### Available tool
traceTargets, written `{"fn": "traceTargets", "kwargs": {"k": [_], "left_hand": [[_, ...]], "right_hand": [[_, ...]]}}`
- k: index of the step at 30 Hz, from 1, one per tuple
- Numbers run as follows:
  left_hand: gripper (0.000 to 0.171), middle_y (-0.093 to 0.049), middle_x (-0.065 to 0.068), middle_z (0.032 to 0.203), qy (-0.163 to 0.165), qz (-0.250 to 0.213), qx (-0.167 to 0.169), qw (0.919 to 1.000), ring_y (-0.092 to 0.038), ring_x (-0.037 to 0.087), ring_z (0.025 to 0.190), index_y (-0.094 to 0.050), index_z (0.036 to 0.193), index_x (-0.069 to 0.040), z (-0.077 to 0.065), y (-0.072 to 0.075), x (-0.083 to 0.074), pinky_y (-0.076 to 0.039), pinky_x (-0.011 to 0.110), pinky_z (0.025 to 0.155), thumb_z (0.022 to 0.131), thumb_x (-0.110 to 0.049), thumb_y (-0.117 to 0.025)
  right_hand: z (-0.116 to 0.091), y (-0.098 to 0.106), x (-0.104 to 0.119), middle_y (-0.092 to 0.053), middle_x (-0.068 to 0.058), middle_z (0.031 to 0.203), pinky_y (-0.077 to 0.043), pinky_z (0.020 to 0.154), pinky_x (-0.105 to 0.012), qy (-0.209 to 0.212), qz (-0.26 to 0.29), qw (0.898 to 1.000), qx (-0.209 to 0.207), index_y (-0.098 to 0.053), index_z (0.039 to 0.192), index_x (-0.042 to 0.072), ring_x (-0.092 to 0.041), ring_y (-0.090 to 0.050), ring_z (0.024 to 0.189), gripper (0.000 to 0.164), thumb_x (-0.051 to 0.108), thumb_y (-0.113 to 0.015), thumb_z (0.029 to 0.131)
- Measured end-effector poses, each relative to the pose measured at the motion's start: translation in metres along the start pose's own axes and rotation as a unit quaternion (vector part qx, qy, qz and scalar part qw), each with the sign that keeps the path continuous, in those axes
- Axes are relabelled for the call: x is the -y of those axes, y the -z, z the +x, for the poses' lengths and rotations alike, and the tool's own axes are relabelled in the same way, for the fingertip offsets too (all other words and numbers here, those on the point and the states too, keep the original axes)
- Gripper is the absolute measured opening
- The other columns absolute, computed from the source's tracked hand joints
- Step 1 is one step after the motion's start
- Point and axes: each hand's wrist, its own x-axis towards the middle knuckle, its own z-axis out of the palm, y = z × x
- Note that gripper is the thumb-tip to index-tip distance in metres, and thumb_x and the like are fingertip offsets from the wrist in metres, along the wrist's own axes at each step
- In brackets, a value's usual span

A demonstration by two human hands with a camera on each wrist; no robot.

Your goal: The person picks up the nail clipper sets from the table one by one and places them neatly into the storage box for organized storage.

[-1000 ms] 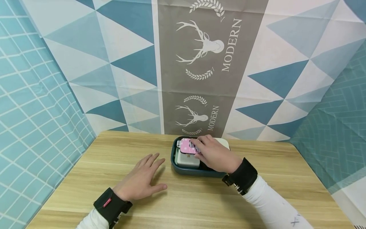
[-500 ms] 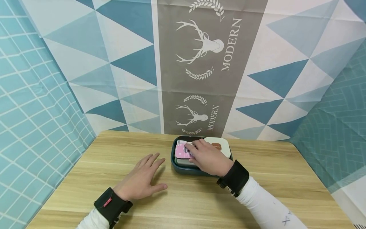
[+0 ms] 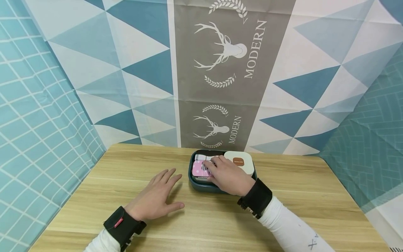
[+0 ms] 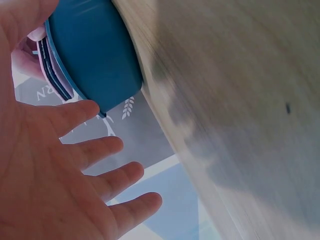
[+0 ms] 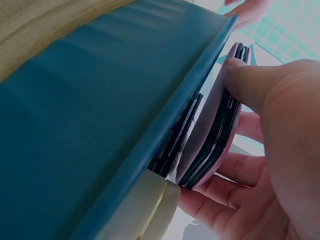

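Observation:
My right hand [image 3: 231,176] reaches over the dark blue storage box [image 3: 206,188] and grips a flat pink dotted compact mirror [image 3: 197,169] at the box's left side. In the right wrist view, the thumb and fingers pinch the compact mirror [image 5: 215,135] across its black-edged thickness, close above the rim. A checkered, black-edged flat case [image 5: 177,135] lies just inside the box beside it, partly hidden. My left hand [image 3: 154,199] is spread with straight fingers left of the box, holding nothing; its palm [image 4: 45,165] shows in the left wrist view.
A cream rounded case [image 3: 248,164] with a brown label fills the right part of the box. The box stands near the back edge of the wooden table [image 3: 201,224], before a patterned backdrop [image 3: 145,87]. A tiled-pattern sheet [image 3: 28,140] borders the left side.
My right hand has moved left and toward me with the pink compact mirror, lowering it at the box's front left. The cream case is now more exposed. The left hand stays still.

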Motion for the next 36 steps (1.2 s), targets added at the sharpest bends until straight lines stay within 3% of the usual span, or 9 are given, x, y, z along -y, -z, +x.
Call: {"fn": "traceTargets", "kwargs": {"k": [30,36], "left_hand": [[0.089,-0.037,0.023,0.166,0.003,0.001,-0.005,1.0000,-0.033,0.049,0.152,-0.048,0.159,-0.008,-0.0004,-0.0003,0.0005,-0.032,0.068,0.119,0.091,-0.059,-0.077],[0.089,-0.037,0.023,0.166,0.003,-0.001,-0.003,1.0000,-0.033,0.049,0.152,-0.048,0.159,-0.008,-0.0004,0.0001,0.0005,-0.031,0.068,0.119,0.092,-0.058,-0.077]], "right_hand": [[0.0020,-0.0072,0.0048,-0.064,-0.010,0.128,-0.053,0.101,-0.039,0.005,-0.046,0.999,-0.002,-0.061,0.147,0.010,-0.026,-0.058,0.119,0.050,0.037,-0.068,0.105],[0.0012,-0.0077,0.0048,-0.065,-0.009,0.124,-0.053,0.099,-0.039,0.008,-0.052,0.998,-0.019,-0.063,0.145,0.011,-0.026,-0.058,0.118,0.049,0.037,-0.071,0.104]]}}
